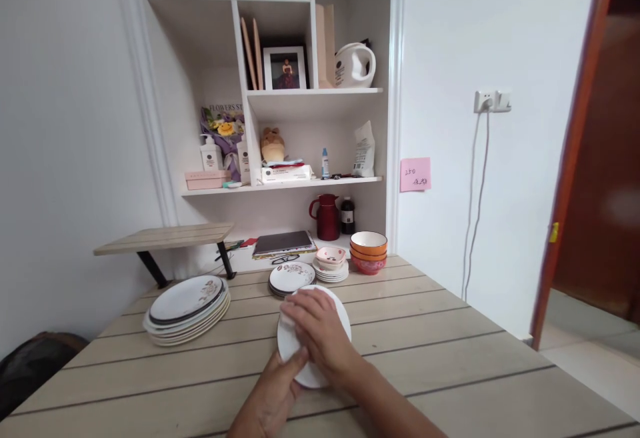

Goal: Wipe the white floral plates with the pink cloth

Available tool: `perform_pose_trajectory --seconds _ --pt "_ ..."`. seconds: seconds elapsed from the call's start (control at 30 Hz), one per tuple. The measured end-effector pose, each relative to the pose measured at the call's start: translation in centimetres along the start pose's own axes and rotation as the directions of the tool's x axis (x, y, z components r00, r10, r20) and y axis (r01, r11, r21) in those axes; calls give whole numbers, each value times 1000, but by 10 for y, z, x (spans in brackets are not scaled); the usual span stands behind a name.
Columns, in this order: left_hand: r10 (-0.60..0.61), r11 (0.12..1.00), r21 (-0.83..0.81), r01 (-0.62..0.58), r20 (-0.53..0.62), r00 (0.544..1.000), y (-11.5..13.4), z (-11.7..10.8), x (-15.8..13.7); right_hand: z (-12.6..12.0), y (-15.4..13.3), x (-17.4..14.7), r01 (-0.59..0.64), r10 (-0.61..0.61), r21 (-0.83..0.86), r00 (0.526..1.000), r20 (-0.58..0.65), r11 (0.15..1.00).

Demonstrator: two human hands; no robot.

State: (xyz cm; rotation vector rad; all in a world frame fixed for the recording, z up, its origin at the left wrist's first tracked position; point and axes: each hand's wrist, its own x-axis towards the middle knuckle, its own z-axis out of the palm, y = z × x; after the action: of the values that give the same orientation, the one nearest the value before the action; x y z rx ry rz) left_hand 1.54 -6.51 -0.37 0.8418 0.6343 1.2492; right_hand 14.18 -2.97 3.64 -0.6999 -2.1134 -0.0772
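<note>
A white plate [340, 318] is tilted toward me above the near middle of the table. My left hand [273, 391] grips its lower left edge, with the thumb over the face and the other fingers hidden behind. Across the plate's face lies my right hand [320, 331], fingers together and bent over. A pale patch shows by its fingertips, perhaps a cloth or tissue, but I cannot make it out. Just beyond the plate sits a short stack of flower-patterned plates [291, 277]. To the left stands a taller stack of larger plates [186, 299].
Small dishes [331, 266] and stacked orange and red bowls [369, 251] stand at the table's back. Behind them are a red jug [327, 218], a dark bottle [347, 217] and a laptop [283, 243]. A raised wooden stand [165, 237] is at the back left, below white shelves [315, 93].
</note>
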Motion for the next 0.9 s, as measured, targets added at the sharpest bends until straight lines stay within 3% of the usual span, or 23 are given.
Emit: perform_pose_trajectory --seconds 0.2,0.4,0.53,0.7,0.9 --pt "-3 983 -186 -4 -38 999 5 -2 0 -2 33 -2 -185 192 53 957 -216 981" --pt "120 923 -355 -146 -95 988 5 -13 9 5 35 -12 -143 172 137 957 -232 980" --pt "214 854 -472 -219 -64 975 2 -28 15 22 10 -13 15 -6 62 991 -137 998" --pt "255 828 -545 -131 159 954 -7 -53 23 29 -21 -14 180 -177 -28 979 101 983" --pt "259 862 -484 -151 166 952 -1 -55 22 18 -23 -13 259 -262 40 953 154 965"
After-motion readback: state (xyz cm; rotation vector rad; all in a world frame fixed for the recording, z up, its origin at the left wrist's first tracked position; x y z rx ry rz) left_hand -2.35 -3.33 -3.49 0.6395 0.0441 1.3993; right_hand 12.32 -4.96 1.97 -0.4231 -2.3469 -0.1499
